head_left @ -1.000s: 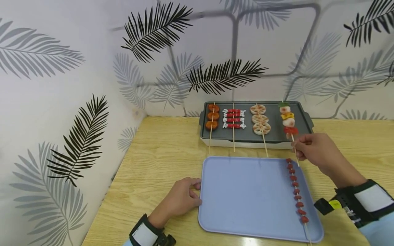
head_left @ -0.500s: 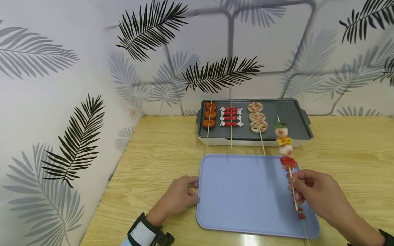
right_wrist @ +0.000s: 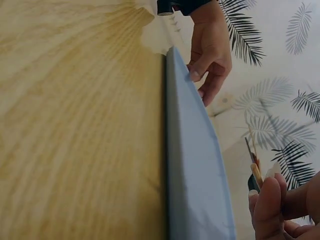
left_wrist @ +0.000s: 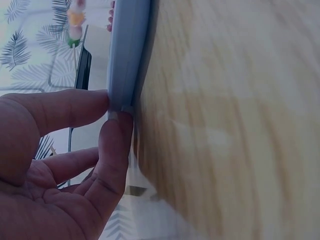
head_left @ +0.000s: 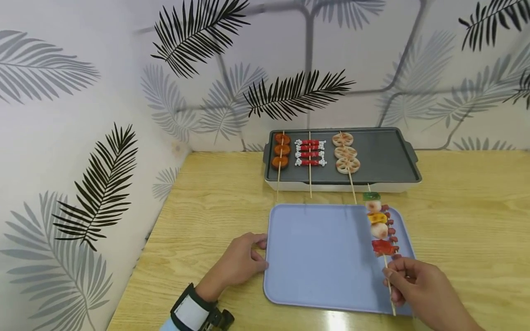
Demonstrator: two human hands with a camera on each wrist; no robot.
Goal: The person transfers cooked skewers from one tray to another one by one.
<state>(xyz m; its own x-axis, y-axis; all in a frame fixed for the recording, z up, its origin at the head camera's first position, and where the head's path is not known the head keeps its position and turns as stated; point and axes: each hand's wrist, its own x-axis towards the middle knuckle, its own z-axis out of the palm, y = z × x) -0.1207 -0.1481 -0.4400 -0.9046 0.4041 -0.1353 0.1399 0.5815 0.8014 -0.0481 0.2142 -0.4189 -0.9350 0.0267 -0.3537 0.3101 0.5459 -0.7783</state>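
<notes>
My right hand [head_left: 422, 287] pinches the bare stick of a mixed skewer [head_left: 378, 232] between thumb and fingers. The skewer carries green, white, yellow and red pieces and hangs over the right side of the blue tray [head_left: 314, 257]. Under and beside it on the tray lies a skewer of small dark red pieces [head_left: 392, 231], partly hidden by the hand and the upper skewer. At the tray's left edge, my left hand [head_left: 240, 262] holds the rim; the left wrist view has thumb and fingertips on either side of that rim [left_wrist: 125, 60].
Behind the tray stands a dark grill plate [head_left: 381, 154] on a white base. It bears an orange-brown skewer [head_left: 280, 149], a skewer of red-and-white wrapped pieces [head_left: 310, 154] and a lotus root skewer [head_left: 344, 154], their sticks overhanging the front. A patterned wall [head_left: 198, 115] rises behind.
My right hand has lifted the mixed skewer off the grill's right end and brought it toward me, over the tray's right side. The left hand has stayed on the tray's edge.
</notes>
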